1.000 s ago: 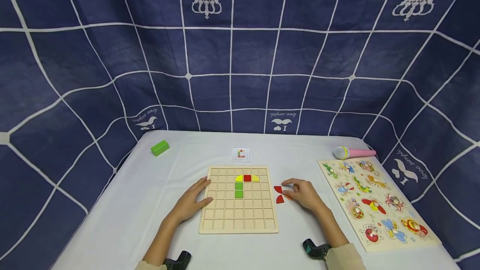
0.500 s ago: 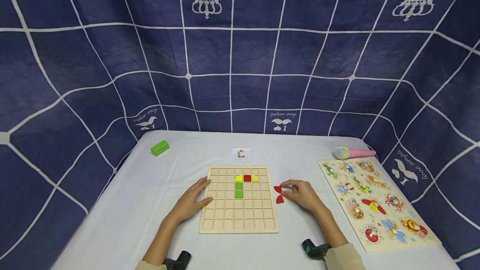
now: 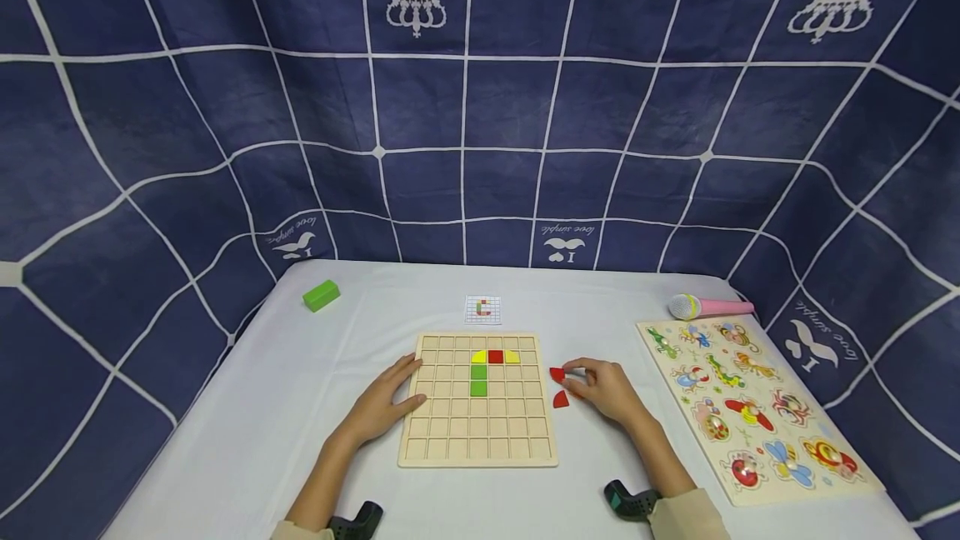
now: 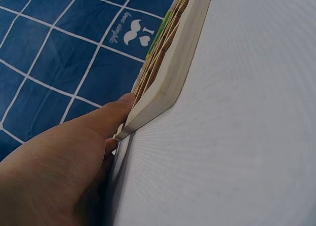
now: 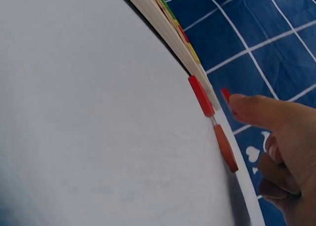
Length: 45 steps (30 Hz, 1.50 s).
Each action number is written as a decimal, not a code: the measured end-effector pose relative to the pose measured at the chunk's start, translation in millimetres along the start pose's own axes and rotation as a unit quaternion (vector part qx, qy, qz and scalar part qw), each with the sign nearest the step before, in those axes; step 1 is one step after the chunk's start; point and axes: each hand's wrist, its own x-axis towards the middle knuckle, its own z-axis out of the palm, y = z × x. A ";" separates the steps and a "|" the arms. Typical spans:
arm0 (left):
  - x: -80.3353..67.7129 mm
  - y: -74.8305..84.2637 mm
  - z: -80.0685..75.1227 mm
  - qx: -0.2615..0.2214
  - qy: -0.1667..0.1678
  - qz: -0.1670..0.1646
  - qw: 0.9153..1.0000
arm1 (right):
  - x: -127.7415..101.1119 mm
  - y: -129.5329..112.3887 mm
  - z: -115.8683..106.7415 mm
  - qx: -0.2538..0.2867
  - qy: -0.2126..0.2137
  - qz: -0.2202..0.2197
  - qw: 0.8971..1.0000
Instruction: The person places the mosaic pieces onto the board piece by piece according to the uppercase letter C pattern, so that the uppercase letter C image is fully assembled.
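From my remote seat I start at the far left of the white table (image 3: 247,432), where a green block (image 3: 321,295) lies near the back corner, well apart from everything else. Moving right, I see the left hand (image 3: 382,407) lying flat with its fingers straight and relaxed, gripping nothing; its fingertips rest against the left edge of the wooden grid board (image 3: 477,440), and the left wrist view shows the thumb (image 4: 111,114) touching the board's rim. On the board I count a row of yellow, red and yellow pieces (image 3: 495,356) near the top, with a green piece (image 3: 477,381) just below the left yellow one. Behind the board sits a small pattern card (image 3: 482,309). Just beside the board's right edge lie the red pieces (image 3: 558,386), one above the other on the cloth. The right hand (image 3: 607,390) sits over them with its fingers curled, its fingertips at the upper red piece; in the right wrist view the forefinger (image 5: 256,110) appears to pinch a small red piece against the hand, though I cannot see the thumb's contact clearly. Further right lies the animal peg puzzle (image 3: 750,407), and behind it a pink toy microphone (image 3: 708,306) rests on its side.
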 end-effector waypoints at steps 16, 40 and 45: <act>0.0 1.0 -0.1 0.000 0.001 0.000 1.000 | -12.7 -79.7 33.1 -0.018 0.014 -0.100 0.995; -1.3 0.9 -1.2 0.000 -0.004 -0.008 1.000 | -14.1 -99.1 73.7 -0.042 -0.028 -0.119 0.992; -0.5 0.1 -1.0 0.004 -0.003 -0.005 1.000 | -13.8 -98.9 72.9 -0.042 -0.028 -0.115 0.992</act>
